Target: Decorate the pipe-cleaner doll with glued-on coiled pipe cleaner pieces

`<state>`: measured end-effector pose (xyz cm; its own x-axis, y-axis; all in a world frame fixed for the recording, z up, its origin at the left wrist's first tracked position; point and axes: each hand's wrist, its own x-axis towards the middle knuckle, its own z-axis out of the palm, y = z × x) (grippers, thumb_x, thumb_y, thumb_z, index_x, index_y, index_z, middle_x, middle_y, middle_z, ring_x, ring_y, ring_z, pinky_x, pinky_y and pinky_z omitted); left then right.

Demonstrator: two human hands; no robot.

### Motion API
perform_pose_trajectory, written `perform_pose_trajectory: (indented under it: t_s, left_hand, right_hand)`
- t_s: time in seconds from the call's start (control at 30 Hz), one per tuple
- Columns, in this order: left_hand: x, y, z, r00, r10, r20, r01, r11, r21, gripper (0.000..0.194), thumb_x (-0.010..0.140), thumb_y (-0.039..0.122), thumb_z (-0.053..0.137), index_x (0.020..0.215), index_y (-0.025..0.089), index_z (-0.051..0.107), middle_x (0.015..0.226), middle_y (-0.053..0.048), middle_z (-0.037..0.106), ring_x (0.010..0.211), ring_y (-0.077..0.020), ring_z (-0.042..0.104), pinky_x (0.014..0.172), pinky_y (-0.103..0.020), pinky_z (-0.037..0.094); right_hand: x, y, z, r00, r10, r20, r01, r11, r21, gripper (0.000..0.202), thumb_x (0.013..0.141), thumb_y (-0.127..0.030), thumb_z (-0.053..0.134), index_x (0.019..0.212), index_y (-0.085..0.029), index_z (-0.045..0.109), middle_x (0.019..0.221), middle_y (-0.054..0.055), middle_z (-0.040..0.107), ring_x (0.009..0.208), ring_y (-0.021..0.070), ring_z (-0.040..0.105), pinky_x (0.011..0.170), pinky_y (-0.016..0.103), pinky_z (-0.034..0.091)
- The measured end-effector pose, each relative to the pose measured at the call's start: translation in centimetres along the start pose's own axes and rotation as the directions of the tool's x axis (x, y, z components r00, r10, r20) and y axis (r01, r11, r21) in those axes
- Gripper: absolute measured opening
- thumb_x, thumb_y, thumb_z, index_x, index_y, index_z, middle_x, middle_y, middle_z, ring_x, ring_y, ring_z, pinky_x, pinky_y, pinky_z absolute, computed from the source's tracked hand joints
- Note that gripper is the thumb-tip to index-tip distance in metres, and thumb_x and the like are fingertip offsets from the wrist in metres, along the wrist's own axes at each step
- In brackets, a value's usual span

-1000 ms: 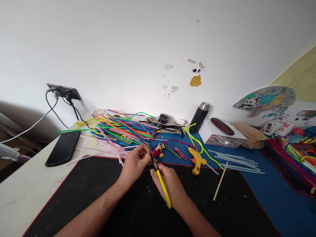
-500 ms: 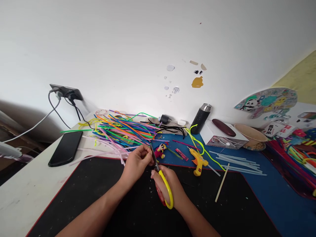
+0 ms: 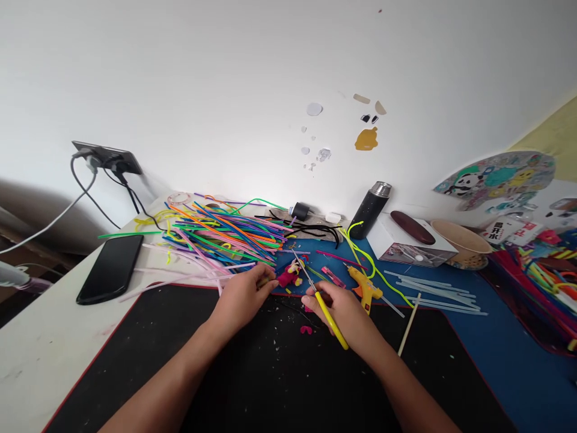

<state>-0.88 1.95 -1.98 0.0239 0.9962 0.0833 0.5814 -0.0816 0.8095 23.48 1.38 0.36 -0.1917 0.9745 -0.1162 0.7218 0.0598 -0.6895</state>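
Yellow-handled scissors (image 3: 328,316) are in my right hand (image 3: 345,316), their blades pointing up and left toward a small magenta and yellow figure (image 3: 292,273). My left hand (image 3: 246,294) is closed in a pinch just left of the figure, near the pile of coloured pipe cleaners (image 3: 229,234); what its fingertips hold is too small to make out. On the black mat (image 3: 252,385) below the hands lie a small pink piece (image 3: 306,329) and scattered bits.
A yellow glue gun (image 3: 367,291), a wooden stick (image 3: 409,325) and clear glue sticks (image 3: 433,291) lie to the right. Behind them stand a black flask (image 3: 370,210), a tissue box (image 3: 410,243) and a bowl (image 3: 460,240). A phone (image 3: 110,269) is at the left.
My right hand has moved right with the scissors, away from my left hand. The blades no longer reach my left fingertips. The small pink piece on the mat now shows.
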Motion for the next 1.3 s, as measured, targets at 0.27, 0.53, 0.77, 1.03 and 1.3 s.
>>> perform_pose_trajectory:
  t_s: [0.27,0.53,0.77,1.03,1.3]
  left_hand:
    - [0.6,-1.2,0.7,0.992,0.110,-0.059,-0.098,0.979,0.177,0.030,0.106,0.036,0.048,0.114,0.029,0.077,0.116,-0.005,0.082,0.106,-0.0262,0.077,0.085,-0.030,0.054]
    - [1.5,-1.9,1.4,0.993,0.119,-0.019,-0.107,0.946,0.307,0.033,0.107,0.031,0.048,0.121,0.028,0.078,0.132,-0.005,0.078,0.109,-0.0258,0.077,0.083,-0.030,0.057]
    - [1.0,-1.9,1.3,0.993,0.111,-0.045,-0.086,0.922,0.376,0.028,0.106,0.032,0.051,0.111,0.028,0.078,0.118,-0.004,0.082,0.096,-0.0245,0.078,0.071,-0.028,0.052]
    - [1.3,-1.6,0.9,0.995,0.063,-0.077,-0.034,0.944,0.327,0.031,0.107,0.028,0.049,0.123,0.028,0.075,0.142,-0.003,0.073,0.112,-0.0256,0.077,0.078,-0.030,0.055]
    - [1.6,-1.1,0.3,0.998,-0.047,-0.038,0.059,0.878,0.474,0.032,0.107,0.027,0.047,0.127,0.028,0.074,0.127,-0.005,0.079,0.099,-0.0253,0.079,0.062,-0.028,0.048]
  right_hand:
    - [-0.1,-0.2,-2.9,0.973,0.138,0.183,-0.022,0.850,-0.526,0.026,0.097,-0.046,0.071,0.112,-0.025,0.074,0.095,0.007,0.081,0.090,0.0302,0.075,0.061,0.030,0.035]
    - [0.4,0.0,-4.8,0.929,0.165,0.330,0.088,0.769,-0.634,0.035,0.096,-0.026,0.071,0.131,-0.028,0.072,0.114,0.010,0.082,0.102,0.0327,0.078,0.071,0.033,0.045]
    - [1.0,-0.6,-5.6,0.952,0.075,0.296,0.117,0.805,-0.581,0.024,0.101,-0.033,0.065,0.122,-0.029,0.078,0.097,0.009,0.083,0.089,0.0302,0.078,0.068,0.033,0.046]
    - [5.6,-4.8,-1.3,0.942,-0.171,0.288,0.265,0.906,-0.330,0.022,0.107,-0.026,0.058,0.104,-0.028,0.080,0.095,0.000,0.083,0.086,0.0201,0.075,0.075,0.029,0.041]
    - [9.2,-6.6,1.0,0.924,-0.178,0.339,0.343,0.779,-0.525,0.026,0.107,-0.025,0.054,0.102,-0.026,0.079,0.092,0.006,0.081,0.085,0.0221,0.074,0.066,0.029,0.036]
